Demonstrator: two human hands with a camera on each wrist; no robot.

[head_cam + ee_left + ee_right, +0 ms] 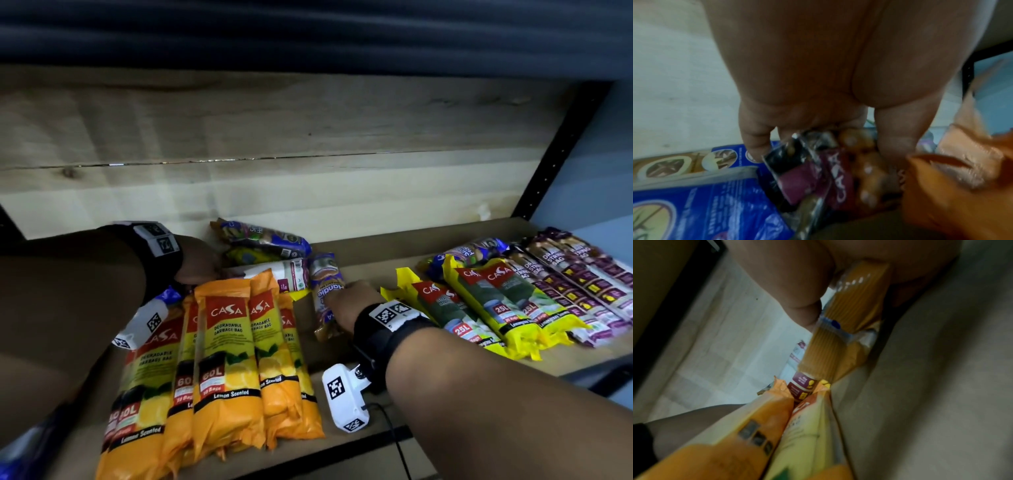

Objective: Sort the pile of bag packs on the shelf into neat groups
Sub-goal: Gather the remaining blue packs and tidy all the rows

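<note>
Several orange 60L packs (226, 363) lie side by side at the shelf's front left. Behind them is a loose pile of blue packs (263, 240) and a white and maroon pack (277, 274). My left hand (202, 267) reaches into that pile; in the left wrist view its fingers (756, 146) and thumb curl round a maroon Casa pack (807, 175). My right hand (342, 298) grips a purple "Handle" pack (325, 284) lying lengthwise at the centre. The right wrist view shows that pack's tan crimped end (849, 321) between thumb and fingers.
Yellow 25L packs (496, 305) and purple drawstring packs (582, 284) lie in rows at the right. The wooden shelf board (359, 250) shows bare between the groups. A pale wooden back panel (274, 192) closes the rear, and a black upright post (555, 150) stands at the right.
</note>
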